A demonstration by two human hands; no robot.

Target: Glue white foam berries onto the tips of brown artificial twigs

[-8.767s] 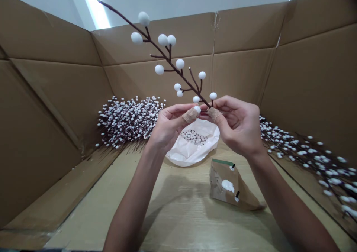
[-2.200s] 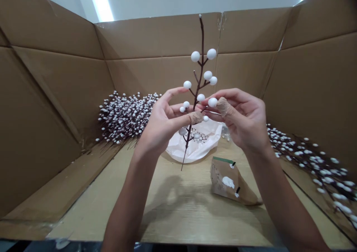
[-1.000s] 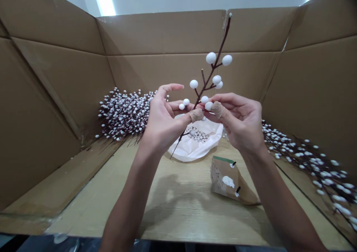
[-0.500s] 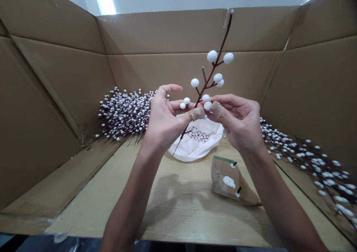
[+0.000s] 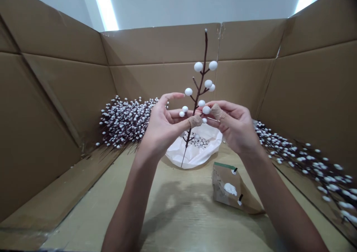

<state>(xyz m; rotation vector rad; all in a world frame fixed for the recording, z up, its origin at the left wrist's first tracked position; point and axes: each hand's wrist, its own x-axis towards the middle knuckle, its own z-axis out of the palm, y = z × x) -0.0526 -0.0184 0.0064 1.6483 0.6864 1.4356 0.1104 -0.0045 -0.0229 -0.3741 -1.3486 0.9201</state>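
My left hand [image 5: 173,123] grips a dark brown artificial berry branch [image 5: 198,90] by its lower stem, between a thumb covered at the tip and the fingers. The branch stands nearly upright, with white berries on several twigs; its top end and one left twig carry no big berry. At the right of the stem, my right hand [image 5: 232,122] pinches a white berry [image 5: 206,110] on a short twig, its thumb tip covered too. Behind the stem's lower end lies a white plastic bag [image 5: 178,157] holding many loose white berries [image 5: 201,142].
Bundles of finished-looking berry branches lie at the left [image 5: 125,122] and the right [image 5: 301,157]. A brown cardboard block [image 5: 223,189] with white glue [image 5: 230,189] on it sits on the table [image 5: 178,215] near my right forearm. Cardboard walls [image 5: 164,45] enclose the table on three sides.
The branch has turned more upright, its top swinging left. Both hands keep their hold, and my right fingers stay at the same berry. The whole view has shifted slightly downward.
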